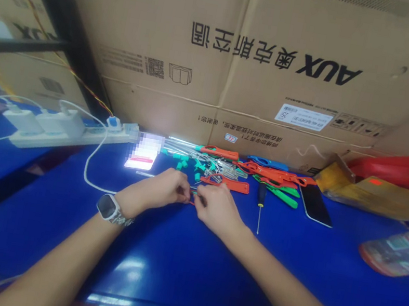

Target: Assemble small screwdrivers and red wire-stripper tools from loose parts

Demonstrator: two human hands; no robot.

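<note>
On the table [168, 268], plastic casings [274, 175] lie just behind the screwdriver [262, 196] and a carton [209, 80] stands behind both; to the screwdriver's right come a phone [316, 204] and, farther right, what may be a bottle [403, 249], blurred there. To the screwdriver's left are the right hand [217, 205], then the left hand [167, 186], with a small part [191, 203] between their fingertips; metal parts [227, 169] lie left and behind, and farther left sit a screen [143, 159] and, beyond it, a power strip [72, 138].

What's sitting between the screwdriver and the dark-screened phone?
In the head view, green plastic parts lie between the screwdriver and the dark-screened phone.
</note>
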